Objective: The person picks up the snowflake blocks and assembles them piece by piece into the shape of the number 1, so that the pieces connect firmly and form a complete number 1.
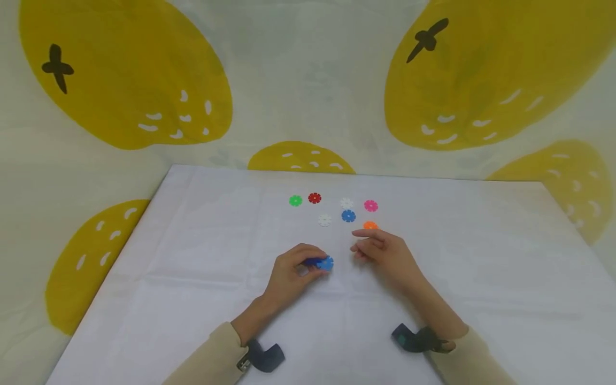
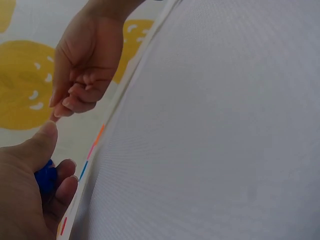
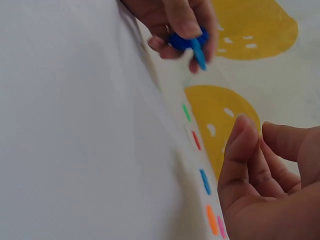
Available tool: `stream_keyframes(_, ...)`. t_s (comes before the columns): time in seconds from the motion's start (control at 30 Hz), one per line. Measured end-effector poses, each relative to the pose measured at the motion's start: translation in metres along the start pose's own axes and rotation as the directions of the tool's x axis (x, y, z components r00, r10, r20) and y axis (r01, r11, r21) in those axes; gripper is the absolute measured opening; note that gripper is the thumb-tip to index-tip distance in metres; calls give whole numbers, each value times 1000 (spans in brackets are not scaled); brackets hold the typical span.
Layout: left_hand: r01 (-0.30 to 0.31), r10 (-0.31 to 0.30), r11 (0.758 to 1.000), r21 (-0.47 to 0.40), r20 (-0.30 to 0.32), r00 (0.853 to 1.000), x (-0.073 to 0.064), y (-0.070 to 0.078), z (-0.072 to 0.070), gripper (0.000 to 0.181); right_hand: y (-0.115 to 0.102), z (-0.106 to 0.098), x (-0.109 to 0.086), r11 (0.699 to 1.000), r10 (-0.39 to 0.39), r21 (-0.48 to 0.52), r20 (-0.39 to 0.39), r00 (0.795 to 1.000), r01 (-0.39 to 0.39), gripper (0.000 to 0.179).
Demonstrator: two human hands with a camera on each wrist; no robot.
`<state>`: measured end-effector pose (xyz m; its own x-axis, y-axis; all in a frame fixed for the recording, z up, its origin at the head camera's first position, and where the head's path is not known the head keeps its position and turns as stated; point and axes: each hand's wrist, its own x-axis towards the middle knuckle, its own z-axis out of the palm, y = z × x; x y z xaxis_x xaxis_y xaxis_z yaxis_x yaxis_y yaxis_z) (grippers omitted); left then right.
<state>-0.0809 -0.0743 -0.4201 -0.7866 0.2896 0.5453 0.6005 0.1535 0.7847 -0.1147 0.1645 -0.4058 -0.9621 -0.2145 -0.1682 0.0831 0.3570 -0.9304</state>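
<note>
Left hand [image 1: 290, 270]: grip clamped, thumb and fingers pinching a dark blue disc [image 1: 313, 262]. Light blue disc [image 1: 327, 263] sits crosswise on it, looks slotted in; can't tell how deep. Pair is held above the surface [image 1: 216, 230].

Right hand [image 1: 389, 258]: nothing in the grip, fingers loosely bent, thumb and forefinger tips near each other in its wrist view. Nearest piece is the orange disc [image 1: 370, 225], just beyond the fingers.

Rest lie flat farther out: loose blue disc [image 1: 348, 216], pink disc [image 1: 371, 206], red disc [image 1: 315, 198], green disc [image 1: 295, 200], two white discs [image 1: 324, 220].

Handling, my read: thin plastic, very light, stiff, a bit slick. Hold by opposite rim edges, keep the slots free. Flat ones hard to lift, so nail under the rim. Don't twist the joint; could pop apart.
</note>
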Motion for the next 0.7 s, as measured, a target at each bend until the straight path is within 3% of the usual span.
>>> stream_keyframes(0.17, 25, -25, 1000, -1, -15, 1000, -2, 1, 0, 29, -1, -20, 8, 998, 20, 55, -79, 997, -16, 43)
stream_keyframes(0.37, 17, -17, 1000, -15, -10, 1000, -2, 2, 1, 30, 6, -34, 14, 998, 51, 27, -146, 988, -48, 46)
stream_keyframes(0.6, 16, -16, 1000, -2, -1, 1000, -1, 1, 1, 29, 18, -32, 23, 991, 38, -117, -236, 971, -67, 33)
stream_keyframes(0.7, 29, -29, 1000, -4, 8, 1000, -4, -11, 3, 28, 23, -28, 26, 979, 20, -190, -275, 961, -74, 29)
